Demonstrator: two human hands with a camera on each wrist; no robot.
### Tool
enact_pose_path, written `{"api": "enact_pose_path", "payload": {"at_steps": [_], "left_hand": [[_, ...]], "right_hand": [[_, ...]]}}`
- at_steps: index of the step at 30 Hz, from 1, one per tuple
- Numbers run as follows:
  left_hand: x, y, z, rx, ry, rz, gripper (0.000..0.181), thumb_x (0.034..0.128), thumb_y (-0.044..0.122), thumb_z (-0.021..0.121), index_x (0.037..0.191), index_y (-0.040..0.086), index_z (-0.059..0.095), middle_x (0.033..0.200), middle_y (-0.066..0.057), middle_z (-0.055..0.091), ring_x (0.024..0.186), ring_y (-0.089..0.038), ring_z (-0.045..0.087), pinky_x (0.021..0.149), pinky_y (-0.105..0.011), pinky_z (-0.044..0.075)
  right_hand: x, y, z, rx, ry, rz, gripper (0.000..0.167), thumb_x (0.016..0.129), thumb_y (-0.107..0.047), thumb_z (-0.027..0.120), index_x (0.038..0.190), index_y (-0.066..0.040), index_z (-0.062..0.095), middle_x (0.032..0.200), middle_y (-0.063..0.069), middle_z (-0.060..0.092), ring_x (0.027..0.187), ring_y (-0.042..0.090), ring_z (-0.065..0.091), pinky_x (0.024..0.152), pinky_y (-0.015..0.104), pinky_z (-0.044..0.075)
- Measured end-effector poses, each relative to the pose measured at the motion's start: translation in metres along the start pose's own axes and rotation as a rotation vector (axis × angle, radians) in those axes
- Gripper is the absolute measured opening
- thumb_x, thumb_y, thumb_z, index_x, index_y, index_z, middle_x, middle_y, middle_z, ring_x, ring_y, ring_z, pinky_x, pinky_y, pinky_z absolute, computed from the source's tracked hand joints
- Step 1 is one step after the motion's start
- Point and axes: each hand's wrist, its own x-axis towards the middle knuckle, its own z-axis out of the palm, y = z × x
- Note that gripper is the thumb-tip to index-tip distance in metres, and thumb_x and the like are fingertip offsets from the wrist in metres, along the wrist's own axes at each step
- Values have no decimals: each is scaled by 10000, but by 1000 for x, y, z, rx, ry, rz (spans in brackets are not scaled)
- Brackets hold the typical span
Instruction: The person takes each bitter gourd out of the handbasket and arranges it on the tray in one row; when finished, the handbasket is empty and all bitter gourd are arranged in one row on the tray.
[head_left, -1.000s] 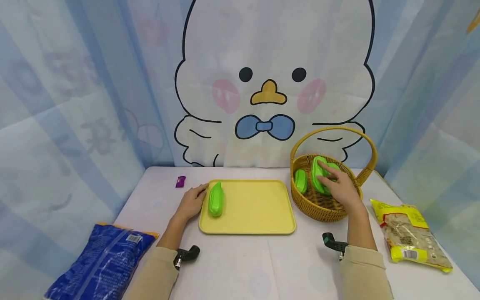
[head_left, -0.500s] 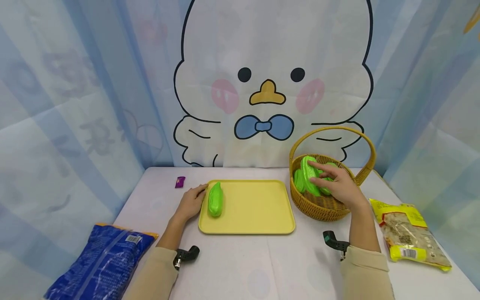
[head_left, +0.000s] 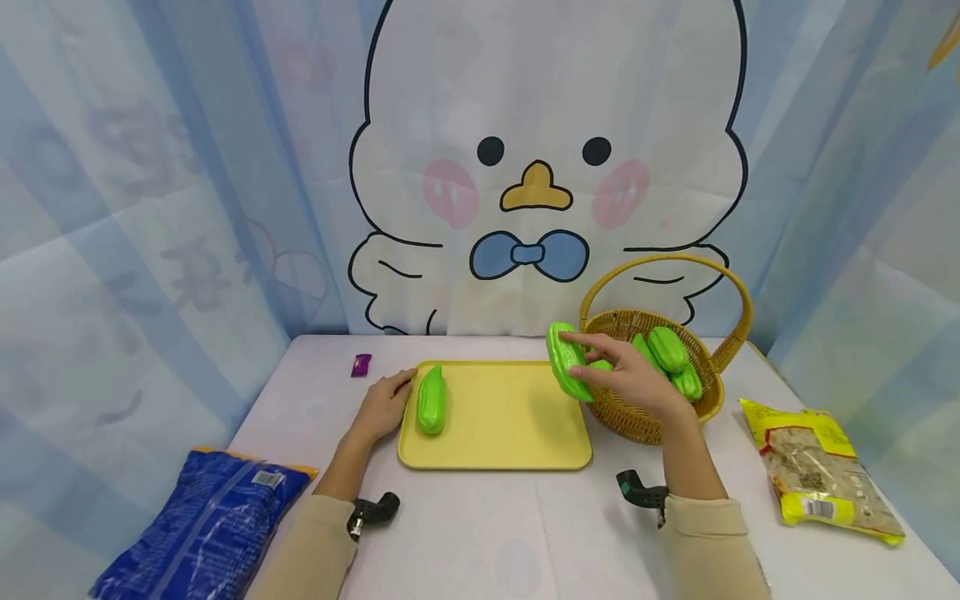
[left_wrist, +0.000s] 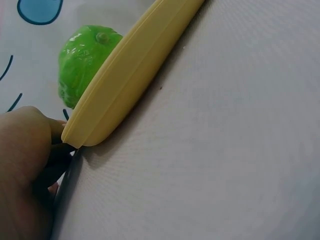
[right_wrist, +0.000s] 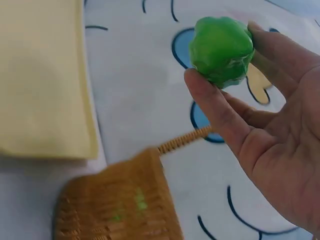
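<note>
We see a wicker basket (head_left: 630, 423) right of the middle and a yellow tray (head_left: 498, 417) in the middle. Our left hand (head_left: 386, 405) touches the tray's upper left; we can't tell if its fingers grip. Our right hand (head_left: 630, 375) pinches a ribbed green vegetable (head_left: 565, 355) by the tray's upper right corner.

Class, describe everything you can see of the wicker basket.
The wicker basket is golden brown, apparently woven from slender strands, with a rounded open bowl and one tall handle arching over it. It stands upright on the white table, right of the yellow tray in the head view. Several green vegetable-like pieces lie inside. The right grip, seemingly clear of it, partly hides it there.
</note>
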Motion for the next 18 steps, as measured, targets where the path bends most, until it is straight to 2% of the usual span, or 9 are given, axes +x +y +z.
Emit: {"api": "enact_pose_path", "payload": {"at_steps": [3, 8, 13, 18], "left_hand": [[0, 0, 0, -6, 1, -1, 441, 1114, 175, 445, 1527, 32, 506, 1565, -181, 515, 1512, -360, 414, 1331, -512, 163], [-1, 1, 0, -10, -2, -1, 444, 1114, 176, 446, 1529, 28, 500, 1571, -181, 507, 1515, -352, 411, 1332, -502, 163], [0, 0, 0, -4, -2, 0, 442, 1112, 165, 450, 1527, 24, 501, 1567, -184, 510, 1516, -353, 408, 1331, -506, 164], [0, -1, 0, -4, -2, 7, 442, 1112, 164, 449, 1528, 22, 500, 1564, -186, 514, 1514, -357, 410, 1329, -508, 171]], "right_hand": [[8, -3, 15, 1, -35, -9, 535, 1002, -275, 713, 1513, -247, 559, 1541, 81, 532, 1221, 336, 563, 913, 382, 539], [17, -4, 38, -15, -66, -2, 563, 987, -312, 732, 1518, -275, 549, 1574, 43, 510, 1219, 322, 594, 930, 410, 524], [21, -2, 53, 1, -68, 45, 574, 981, -328, 738, 1520, -286, 546, 1547, 45, 519, 1214, 298, 584, 904, 379, 514], [26, -3, 61, -11, -65, 24, 594, 964, -304, 763, 1517, -276, 551, 1526, 87, 530, 1201, 316, 610, 864, 369, 537]]}}
